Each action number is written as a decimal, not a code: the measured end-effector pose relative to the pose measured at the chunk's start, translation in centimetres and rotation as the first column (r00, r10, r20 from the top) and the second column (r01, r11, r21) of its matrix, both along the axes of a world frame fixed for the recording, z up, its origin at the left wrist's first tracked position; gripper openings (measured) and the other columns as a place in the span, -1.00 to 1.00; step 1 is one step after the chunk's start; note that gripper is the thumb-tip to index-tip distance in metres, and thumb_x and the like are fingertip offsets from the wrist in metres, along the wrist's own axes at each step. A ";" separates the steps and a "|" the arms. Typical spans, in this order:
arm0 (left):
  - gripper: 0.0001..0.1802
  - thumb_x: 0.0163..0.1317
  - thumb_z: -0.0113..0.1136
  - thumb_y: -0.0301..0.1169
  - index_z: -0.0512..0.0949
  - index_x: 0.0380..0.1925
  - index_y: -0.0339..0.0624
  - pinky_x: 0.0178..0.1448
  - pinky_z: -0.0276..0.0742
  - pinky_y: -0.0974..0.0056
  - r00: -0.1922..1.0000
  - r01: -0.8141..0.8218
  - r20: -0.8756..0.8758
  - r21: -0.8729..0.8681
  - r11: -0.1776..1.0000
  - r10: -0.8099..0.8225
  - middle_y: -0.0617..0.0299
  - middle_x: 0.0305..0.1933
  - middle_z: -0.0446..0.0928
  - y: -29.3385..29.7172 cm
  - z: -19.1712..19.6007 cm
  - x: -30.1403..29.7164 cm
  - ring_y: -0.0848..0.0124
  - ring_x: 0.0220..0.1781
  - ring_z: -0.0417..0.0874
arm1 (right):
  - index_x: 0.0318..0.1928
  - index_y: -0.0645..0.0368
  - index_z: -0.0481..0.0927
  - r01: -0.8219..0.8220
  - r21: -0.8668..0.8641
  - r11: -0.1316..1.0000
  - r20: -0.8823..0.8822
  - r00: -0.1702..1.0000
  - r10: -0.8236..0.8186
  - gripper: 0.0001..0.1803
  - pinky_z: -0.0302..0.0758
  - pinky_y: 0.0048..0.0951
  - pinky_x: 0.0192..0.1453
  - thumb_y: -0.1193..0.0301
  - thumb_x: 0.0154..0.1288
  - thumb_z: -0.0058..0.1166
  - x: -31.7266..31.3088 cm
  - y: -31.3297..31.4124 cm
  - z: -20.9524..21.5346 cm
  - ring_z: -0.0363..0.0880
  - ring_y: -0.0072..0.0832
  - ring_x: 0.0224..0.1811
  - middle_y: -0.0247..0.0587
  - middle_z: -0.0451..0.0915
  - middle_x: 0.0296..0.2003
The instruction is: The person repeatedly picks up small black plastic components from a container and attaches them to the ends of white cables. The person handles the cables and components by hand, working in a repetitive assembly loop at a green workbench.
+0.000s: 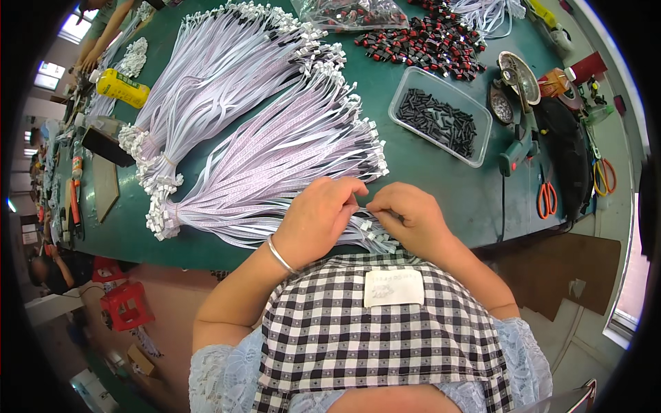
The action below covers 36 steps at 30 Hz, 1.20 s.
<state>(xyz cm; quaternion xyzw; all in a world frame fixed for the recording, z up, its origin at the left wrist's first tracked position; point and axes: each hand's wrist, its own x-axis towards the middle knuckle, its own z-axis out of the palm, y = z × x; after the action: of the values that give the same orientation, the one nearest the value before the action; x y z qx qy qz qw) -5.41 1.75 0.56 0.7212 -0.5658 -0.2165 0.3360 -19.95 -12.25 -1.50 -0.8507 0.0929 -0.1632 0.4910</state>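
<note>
Both my hands meet at the near edge of the green table, over the loose ends of a bundle of flat white cables (261,165) with small white connectors. My left hand (322,210), a silver bangle on its wrist, has its fingers closed in a pinch near the cable ends. Just to its right, my right hand (407,215) is also pinched, its fingertips almost touching the left ones. What sits between the fingers is too small to make out. A clear plastic box (484,153) of short black tubes stands beyond my right hand.
A second cable bundle (213,76) lies farther left, beside a yellow bottle (122,88). Small red and black parts (434,45) are heaped at the back. On the right are a green hot-air tool (516,155), orange-handled scissors (547,199) and a metal bowl (529,79).
</note>
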 end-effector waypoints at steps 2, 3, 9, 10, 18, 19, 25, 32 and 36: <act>-0.70 0.10 0.15 -0.63 0.47 -0.13 -0.20 -0.13 0.50 0.21 1.000 -0.007 -0.007 -0.026 1.000 0.007 0.12 -0.29 0.56 -0.3 0.0 -0.1 0.22 -0.23 0.60 | -0.30 0.15 0.61 -0.013 -0.003 1.000 -0.018 1.000 0.013 -0.89 0.51 -0.32 -0.22 0.54 0.12 0.15 0.3 -0.1 0.2 0.57 -0.24 -0.28 -0.19 0.59 -0.36; -0.70 0.09 0.15 -0.64 0.47 -0.14 -0.21 -0.13 0.51 0.22 1.000 -0.011 -0.007 -0.038 0.999 0.011 0.12 -0.29 0.56 -0.3 0.1 -0.1 0.23 -0.23 0.60 | -0.30 0.15 0.61 -0.020 -0.002 1.000 -0.024 1.000 0.020 -0.90 0.51 -0.31 -0.22 0.54 0.12 0.15 0.5 -0.1 0.3 0.57 -0.23 -0.29 -0.18 0.59 -0.36; -0.72 0.09 0.15 -0.67 0.48 -0.17 -0.22 -0.17 0.56 0.28 0.993 -0.096 -0.076 -0.038 0.995 0.093 0.11 -0.28 0.55 -0.3 -0.7 0.0 0.27 -0.23 0.64 | -0.30 0.16 0.62 -0.070 -0.053 0.996 0.031 0.997 0.072 -0.90 0.51 -0.28 -0.23 0.51 0.12 0.17 1.7 -0.6 -0.2 0.57 -0.20 -0.33 -0.17 0.58 -0.37; -0.72 0.08 0.15 -0.67 0.49 -0.18 -0.22 -0.16 0.54 0.27 0.993 -0.108 -0.059 -0.079 0.991 0.104 0.11 -0.28 0.55 -0.3 -0.6 0.1 0.26 -0.23 0.64 | -0.30 0.16 0.62 -0.057 -0.069 0.996 0.044 0.997 0.060 -0.90 0.50 -0.28 -0.23 0.51 0.12 0.17 1.9 -0.8 -0.1 0.57 -0.20 -0.33 -0.17 0.58 -0.38; -0.74 -0.03 0.16 -0.65 0.57 -0.28 -0.17 -0.05 0.39 0.17 0.969 0.074 0.241 -0.116 0.991 -0.044 0.17 -0.24 0.50 1.4 0.9 2.0 0.16 -0.17 0.47 | -0.28 0.16 0.57 -0.002 -0.370 0.929 0.147 0.987 0.061 -0.86 0.47 -0.24 -0.16 0.53 0.10 0.11 4.9 -3.1 0.9 0.56 -0.19 -0.30 -0.19 0.56 -0.42; -0.73 -0.04 0.16 -0.64 0.57 -0.28 -0.16 -0.05 0.39 0.17 0.966 0.063 0.255 -0.106 0.992 -0.035 0.17 -0.24 0.48 1.6 0.8 1.8 0.16 -0.17 0.46 | -0.26 0.17 0.57 -0.005 -0.419 0.908 0.150 0.986 0.075 -0.84 0.46 -0.23 -0.13 0.52 0.09 0.08 5.3 -3.3 0.8 0.55 -0.18 -0.25 -0.17 0.56 -0.38; -0.72 -0.08 0.18 -0.61 0.58 -0.29 -0.14 -0.05 0.39 0.17 0.946 0.050 0.323 -0.080 0.996 -0.022 0.17 -0.25 0.45 1.2 0.2 1.2 0.18 -0.17 0.45 | -0.25 0.20 0.58 -0.069 -0.385 0.920 0.139 0.982 0.131 -0.82 0.47 -0.23 -0.10 0.52 0.09 0.07 6.2 -3.9 -0.1 0.54 -0.17 -0.17 -0.15 0.56 -0.32; -0.78 -0.03 0.25 -0.54 0.58 -0.31 -0.14 -0.12 0.37 0.17 0.961 0.004 0.274 -0.091 0.996 0.021 0.18 -0.31 0.45 0.6 0.9 1.8 0.18 -0.21 0.44 | -0.26 0.20 0.60 -0.182 -0.270 0.945 0.074 0.975 0.209 -0.85 0.49 -0.24 -0.09 0.51 0.10 0.13 4.4 -4.0 0.0 0.55 -0.16 -0.19 -0.15 0.59 -0.31; -0.79 -0.02 0.29 -0.46 0.58 -0.31 -0.14 -0.14 0.35 0.16 0.958 -0.039 0.281 -0.088 0.995 0.062 0.19 -0.33 0.45 -0.3 0.7 1.4 0.19 -0.24 0.44 | -0.26 0.17 0.61 -0.104 -0.111 0.988 0.036 0.993 0.109 -0.87 0.49 -0.25 -0.11 0.49 0.14 0.15 3.4 -2.6 0.6 0.56 -0.17 -0.22 -0.16 0.60 -0.31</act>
<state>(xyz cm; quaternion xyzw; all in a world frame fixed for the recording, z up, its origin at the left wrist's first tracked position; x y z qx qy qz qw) -3.97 1.47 1.28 0.7446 -0.5978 -0.0792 0.2862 -16.59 -14.80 -0.86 -0.8764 0.0278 -0.1594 0.4536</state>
